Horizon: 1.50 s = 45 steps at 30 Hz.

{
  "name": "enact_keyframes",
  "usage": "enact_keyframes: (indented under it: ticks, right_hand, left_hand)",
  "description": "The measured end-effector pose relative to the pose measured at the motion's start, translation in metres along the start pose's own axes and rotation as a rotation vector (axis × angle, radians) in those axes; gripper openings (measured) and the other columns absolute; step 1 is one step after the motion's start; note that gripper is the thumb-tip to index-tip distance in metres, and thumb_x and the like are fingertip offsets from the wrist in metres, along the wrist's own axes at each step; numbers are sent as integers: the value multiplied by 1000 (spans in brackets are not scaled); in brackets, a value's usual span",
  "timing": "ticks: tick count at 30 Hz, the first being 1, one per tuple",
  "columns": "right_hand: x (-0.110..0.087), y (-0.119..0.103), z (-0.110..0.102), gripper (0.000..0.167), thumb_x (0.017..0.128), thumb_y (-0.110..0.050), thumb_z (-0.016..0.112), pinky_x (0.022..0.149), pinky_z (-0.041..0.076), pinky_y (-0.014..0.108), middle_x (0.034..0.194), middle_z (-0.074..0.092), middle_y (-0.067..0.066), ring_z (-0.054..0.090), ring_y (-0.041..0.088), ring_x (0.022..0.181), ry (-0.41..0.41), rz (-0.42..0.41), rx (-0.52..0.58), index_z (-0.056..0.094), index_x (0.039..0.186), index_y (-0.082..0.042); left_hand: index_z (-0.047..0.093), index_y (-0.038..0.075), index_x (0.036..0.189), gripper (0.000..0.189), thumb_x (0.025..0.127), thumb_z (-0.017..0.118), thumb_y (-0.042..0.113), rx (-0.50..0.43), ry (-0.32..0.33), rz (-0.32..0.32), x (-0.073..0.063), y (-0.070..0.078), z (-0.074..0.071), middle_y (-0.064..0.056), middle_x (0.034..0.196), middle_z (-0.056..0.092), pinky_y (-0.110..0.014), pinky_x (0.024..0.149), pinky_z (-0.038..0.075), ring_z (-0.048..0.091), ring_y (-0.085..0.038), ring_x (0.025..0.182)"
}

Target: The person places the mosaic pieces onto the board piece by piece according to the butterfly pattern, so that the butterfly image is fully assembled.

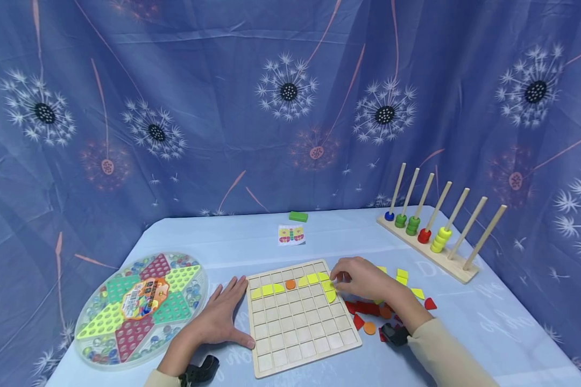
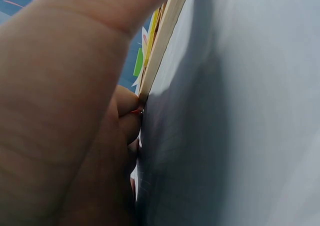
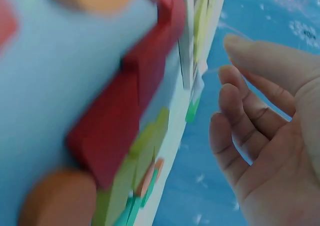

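A square wooden grid board [image 1: 297,330] lies flat at the middle of the table. Yellow pieces [image 1: 268,289] and an orange disc [image 1: 290,284] form a row near its far edge; more yellow pieces [image 1: 330,295] run down at the right end. Along the board's left side rests my left hand [image 1: 218,317], fingers stretched and thumb spread against the edge. My right hand [image 1: 363,277] hovers at the far right corner, beside the yellow pieces. Its fingers bend loosely in the right wrist view, with a gap between thumb and index finger and nothing visible held.
Loose red pieces [image 1: 368,307], an orange disc [image 1: 369,328] and yellow pieces [image 1: 402,274] lie right of the board. Behind it are a picture card [image 1: 291,235] and a green block [image 1: 298,216]. A marble board [image 1: 142,290] sits left; a pegged bead stand [image 1: 447,263] stands at right.
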State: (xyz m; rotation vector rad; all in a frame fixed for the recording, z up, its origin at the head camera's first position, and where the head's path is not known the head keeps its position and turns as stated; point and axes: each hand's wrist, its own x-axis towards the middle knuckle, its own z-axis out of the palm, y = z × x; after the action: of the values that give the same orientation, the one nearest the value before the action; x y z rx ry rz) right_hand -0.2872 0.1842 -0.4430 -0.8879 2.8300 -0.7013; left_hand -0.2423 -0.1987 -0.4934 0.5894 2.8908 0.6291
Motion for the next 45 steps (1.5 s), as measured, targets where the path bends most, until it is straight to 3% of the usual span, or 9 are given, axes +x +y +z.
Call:
enact_keyframes:
  ticks: [12, 17, 22, 32, 41, 45]
  right_hand:
    - [-16, 48, -27, 14, 91, -12, 67, 65, 53, 29, 89, 64, -5, 55, 16, 75, 58, 145, 161, 72, 104, -11]
    - [-19, 60, -28, 17, 86, -12, 72, 67, 52, 29, 86, 62, -5, 55, 17, 76, 45, 253, 143, 73, 103, -13]
    - [-19, 67, -25, 20, 82, -13, 77, 72, 53, 30, 89, 63, -6, 55, 15, 78, 15, 282, 113, 73, 102, -14]
    - [-19, 61, -19, 14, 83, -12, 76, 70, 52, 28, 85, 62, -8, 55, 13, 76, 19, 199, 94, 73, 96, -16]
    - [-9, 3, -5, 15, 86, -18, 73, 66, 51, 26, 90, 62, -10, 56, 7, 75, -101, -47, 79, 73, 101, -20]
    - [-3, -10, 1, 20, 83, -17, 75, 66, 51, 24, 91, 60, -9, 55, 7, 76, -147, -65, 32, 73, 103, -21]
  left_hand:
    - [20, 8, 154, 147, 40, 71, 85, -2, -3, 0, 0, 0, -1, -7, 159, 17, -51, 115, 0, 6, -28, 145]
    - [19, 9, 154, 146, 40, 71, 85, 6, -6, 1, -1, 0, -1, -6, 159, 17, -51, 115, 0, 6, -28, 145]
    - [20, 8, 154, 146, 40, 72, 84, 2, -4, 4, -1, 1, -2, -7, 159, 17, -52, 115, 1, 6, -28, 145]
    - [20, 8, 154, 146, 40, 72, 84, 1, -2, 9, -2, 1, -3, -7, 159, 17, -52, 115, 1, 6, -29, 145]
    - [20, 9, 154, 145, 41, 72, 84, -4, -17, -9, -1, 0, -4, -6, 159, 17, -51, 115, 0, 5, -27, 145]
    - [20, 8, 154, 145, 42, 73, 83, -13, -17, 5, 0, 0, -2, -8, 159, 18, -52, 115, 1, 5, -28, 145]
